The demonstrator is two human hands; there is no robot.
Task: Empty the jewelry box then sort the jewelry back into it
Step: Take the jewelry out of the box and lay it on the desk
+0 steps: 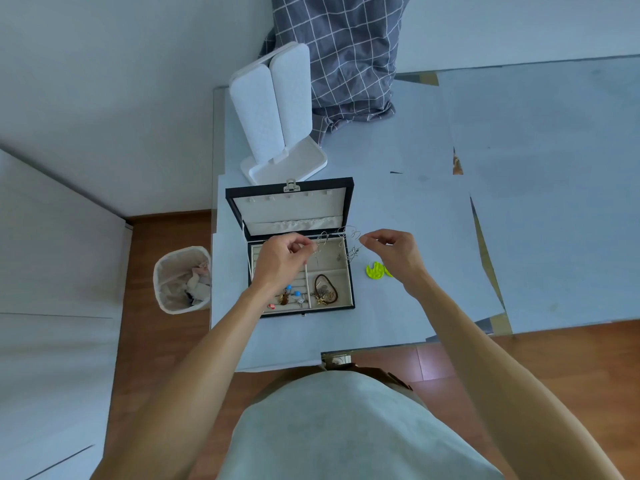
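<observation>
The black jewelry box (239, 209) stands open on the table, its lid leaning back and its beige tray showing. My left hand (282, 259) hovers over the tray's left side and pinches one end of a thin silver necklace (348, 237). My right hand (393, 251), just right of the box, pinches the other end, so the chain hangs tangled between them above the box. A brown cord bracelet with gold pieces (325, 291) lies in the right compartment. Small blue and brown earrings (291, 294) sit in the front left slots. Two yellow-green earrings (375, 270) lie on the table beside the box.
A white folding stand (277, 109) sits behind the box, with grey checked cloth (346, 57) hanging beyond it. A lined waste bin (181, 278) stands on the wooden floor left of the table. Pale paper sheets (519, 202) cover the tabletop to the right.
</observation>
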